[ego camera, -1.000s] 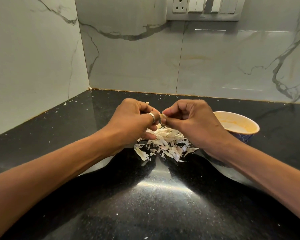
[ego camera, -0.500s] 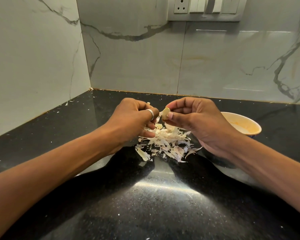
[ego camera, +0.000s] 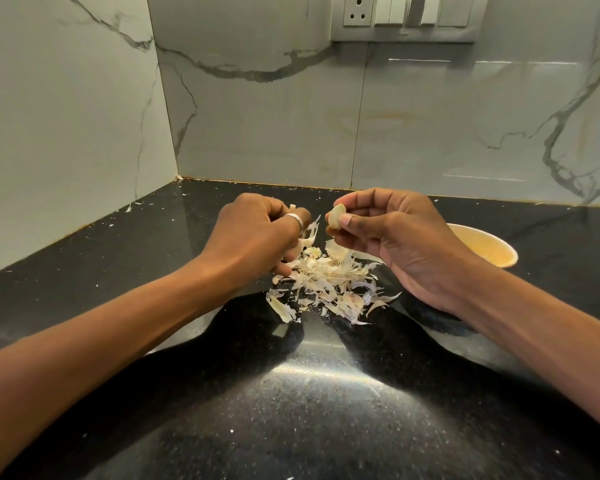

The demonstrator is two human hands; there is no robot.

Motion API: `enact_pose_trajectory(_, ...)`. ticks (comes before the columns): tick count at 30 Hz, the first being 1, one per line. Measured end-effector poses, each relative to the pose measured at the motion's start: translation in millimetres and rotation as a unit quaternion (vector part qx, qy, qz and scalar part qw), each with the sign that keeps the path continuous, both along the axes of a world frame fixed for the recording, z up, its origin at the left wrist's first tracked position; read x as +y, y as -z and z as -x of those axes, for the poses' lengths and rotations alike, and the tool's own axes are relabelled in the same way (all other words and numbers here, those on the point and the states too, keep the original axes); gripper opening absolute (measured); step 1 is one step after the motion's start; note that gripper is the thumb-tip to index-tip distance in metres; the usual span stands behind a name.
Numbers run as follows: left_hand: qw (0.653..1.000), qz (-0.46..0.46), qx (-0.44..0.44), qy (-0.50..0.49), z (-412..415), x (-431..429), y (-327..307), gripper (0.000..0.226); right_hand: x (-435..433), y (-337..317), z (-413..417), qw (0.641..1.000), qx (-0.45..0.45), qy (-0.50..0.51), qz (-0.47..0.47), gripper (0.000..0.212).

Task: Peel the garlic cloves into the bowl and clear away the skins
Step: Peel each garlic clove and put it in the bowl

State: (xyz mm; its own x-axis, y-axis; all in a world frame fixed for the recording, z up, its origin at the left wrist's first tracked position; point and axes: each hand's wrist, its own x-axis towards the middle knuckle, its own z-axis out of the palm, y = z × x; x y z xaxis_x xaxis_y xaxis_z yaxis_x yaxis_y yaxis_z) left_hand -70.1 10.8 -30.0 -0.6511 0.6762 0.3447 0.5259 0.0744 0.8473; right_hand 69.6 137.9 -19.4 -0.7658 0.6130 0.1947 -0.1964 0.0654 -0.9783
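a home kitchen: black granite counter [ego camera: 291,410], marble-veined wall tiles [ego camera: 274,116], a switch and socket panel [ego camera: 404,17].

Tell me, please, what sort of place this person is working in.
Most likely a home kitchen corner: a polished black stone counter, marble-look wall tiles with a socket-and-switch panel, and a pile of garlic skins near a bowl.

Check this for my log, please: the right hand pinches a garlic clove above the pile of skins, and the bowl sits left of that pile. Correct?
Not quite. The head view shows the bowl to the right of the skin pile, partly behind the right hand, not left of it. The rest holds: that hand pinches the garlic clove above the skins.
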Motion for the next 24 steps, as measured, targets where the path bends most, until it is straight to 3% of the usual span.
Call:
enact_pose_trajectory(4,0.997,-0.011,0.079,0.001,-3.3,-2.2,-1.2,0.004,-1.6,2.8,1.0,0.999,-0.022,-0.005,-0.030,0.017)
enact_pose_trajectory(8,0.991,-0.022,0.126,0.026,-6.2,-3.4,-1.3,0.004,-0.8,5.5,3.4,0.998,-0.025,-0.011,-0.061,0.017)
enact_pose_trajectory(13,0.991,-0.022,0.128,0.037,-6.4,-1.3,-0.2,0.016,-0.6,7.1,3.5,0.996,-0.021,-0.021,-0.083,0.018)
enact_pose_trajectory(24,0.993,-0.020,0.104,0.059,-1.7,1.0,3.7,0.012,1.3,7.8,2.7,0.994,-0.023,-0.026,-0.107,0.019)
